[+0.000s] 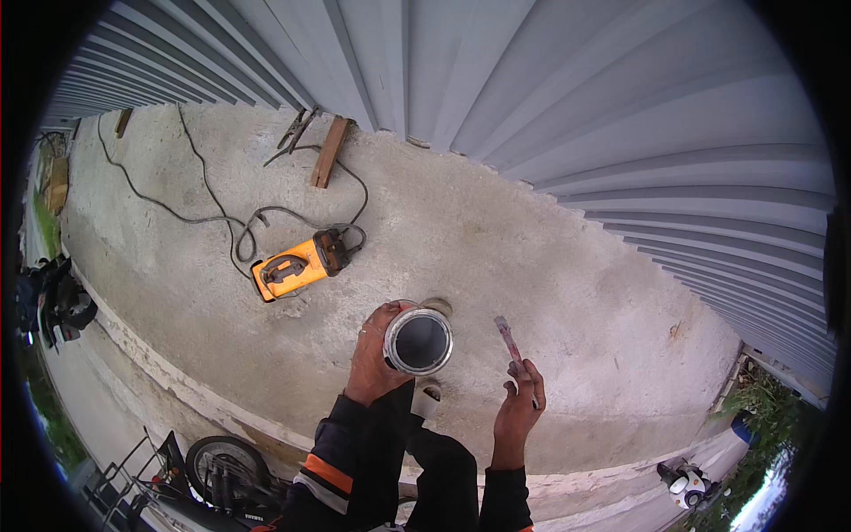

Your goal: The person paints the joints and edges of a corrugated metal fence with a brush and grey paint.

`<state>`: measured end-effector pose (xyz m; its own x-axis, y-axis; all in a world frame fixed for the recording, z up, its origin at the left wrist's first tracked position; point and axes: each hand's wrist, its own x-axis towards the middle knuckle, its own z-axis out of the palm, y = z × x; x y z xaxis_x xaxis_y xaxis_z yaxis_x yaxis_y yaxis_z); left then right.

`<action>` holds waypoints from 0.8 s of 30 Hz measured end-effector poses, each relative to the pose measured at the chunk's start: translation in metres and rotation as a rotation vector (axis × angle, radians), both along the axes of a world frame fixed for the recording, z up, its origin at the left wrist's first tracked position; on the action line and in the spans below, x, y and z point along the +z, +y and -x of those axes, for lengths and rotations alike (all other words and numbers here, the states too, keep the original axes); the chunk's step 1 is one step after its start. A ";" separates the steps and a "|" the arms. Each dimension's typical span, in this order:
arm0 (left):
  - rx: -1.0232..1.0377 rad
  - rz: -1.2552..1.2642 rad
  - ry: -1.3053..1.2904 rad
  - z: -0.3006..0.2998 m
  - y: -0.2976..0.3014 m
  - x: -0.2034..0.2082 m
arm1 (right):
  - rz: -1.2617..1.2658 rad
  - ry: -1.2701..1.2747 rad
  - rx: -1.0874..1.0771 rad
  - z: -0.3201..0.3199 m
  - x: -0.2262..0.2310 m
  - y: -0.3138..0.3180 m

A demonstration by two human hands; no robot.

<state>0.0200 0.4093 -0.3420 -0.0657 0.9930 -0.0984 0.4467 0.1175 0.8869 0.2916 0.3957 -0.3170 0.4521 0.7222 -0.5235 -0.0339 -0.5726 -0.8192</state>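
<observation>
Paint can: open-topped and round, held above the concrete slab [585,337] and seen nearer the slab's near edge than the edge along the wall; its bright metal rim [417,371] faces the camera.
Contents: smooth grey paint [422,344] lies inside, darker toward one side; how deep it goes cannot be told.
Left hand [368,362]: clamped around the can's left side, fingers stained reddish near the rim.
Right hand [521,410]: closed on the paintbrush by its handle, fingertips together on it, well apart from the can.
Paintbrush [509,343]: slim, its handle streaked reddish and pale, its greyish bristles pointing up and away over the slab; the handle's lower end is partly covered by fingers.
Welding machine [292,270]: orange box with black ends and a dark handle, on the slab left of the can; dark cables loop from it toward the wall edge.
Wall edge: corrugated grey sheeting [620,97] borders the slab, with a brown wooden block [331,152] and a clamp [292,131] beside it.
Hard to make out: a pale object [427,399] with a dark patch below the can; a round shape [438,307] half hidden behind it.
Cut off: a motorcycle [226,470] beyond the near edge, partly outside the view.
</observation>
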 end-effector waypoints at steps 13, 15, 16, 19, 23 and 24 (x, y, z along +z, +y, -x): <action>0.117 -0.023 0.097 0.084 -0.173 0.091 | -0.269 0.880 -0.158 0.086 0.111 -0.100; 0.076 -0.066 0.102 0.089 -0.175 0.111 | -0.337 0.865 -0.112 0.085 0.144 -0.116; 0.066 -0.064 0.103 0.090 -0.171 0.123 | -0.395 0.833 -0.065 0.083 0.162 -0.124; 0.065 -0.201 0.079 0.100 -0.163 0.156 | -0.534 0.663 0.148 0.088 0.218 -0.135; 0.043 -0.299 -0.010 0.119 -0.145 0.206 | -0.684 0.189 0.487 0.120 0.302 -0.140; 0.043 -0.360 -0.126 0.124 -0.141 0.214 | -0.703 -0.014 0.664 0.129 0.318 -0.136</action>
